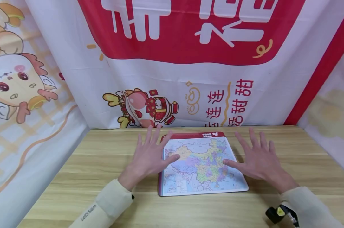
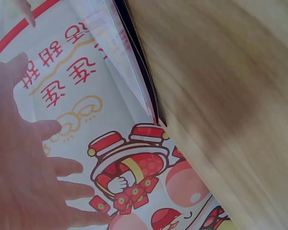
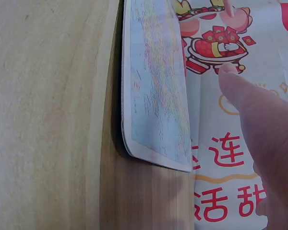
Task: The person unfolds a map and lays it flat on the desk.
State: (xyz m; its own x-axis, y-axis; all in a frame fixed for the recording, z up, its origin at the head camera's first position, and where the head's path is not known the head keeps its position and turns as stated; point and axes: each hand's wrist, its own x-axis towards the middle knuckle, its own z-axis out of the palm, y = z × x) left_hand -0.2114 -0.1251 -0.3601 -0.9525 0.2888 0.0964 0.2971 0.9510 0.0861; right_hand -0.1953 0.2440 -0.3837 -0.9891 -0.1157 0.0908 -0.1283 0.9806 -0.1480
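A flat map board point(image 1: 200, 164) with a red strip along its far edge lies on the wooden table, showing a coloured map of China. My left hand point(image 1: 149, 156) is spread over its left side, thumb reaching across the edge. On the other side my right hand point(image 1: 258, 160) is spread too, its thumb over the map's right part. Neither hand holds anything. In the left wrist view the left hand point(image 2: 29, 163) has its fingers apart, and the board point(image 2: 137, 62) appears edge-on. From the right wrist, the right hand point(image 3: 269, 129) appears above the board's corner point(image 3: 153, 143).
The light wood table point(image 1: 103, 164) reaches back to a white cloth point(image 1: 83, 88) with red lettering and cartoon figures. Another printed cloth point(image 1: 26, 136) hangs along the left side. A black wrist device point(image 1: 277, 215) is strapped at the right sleeve.
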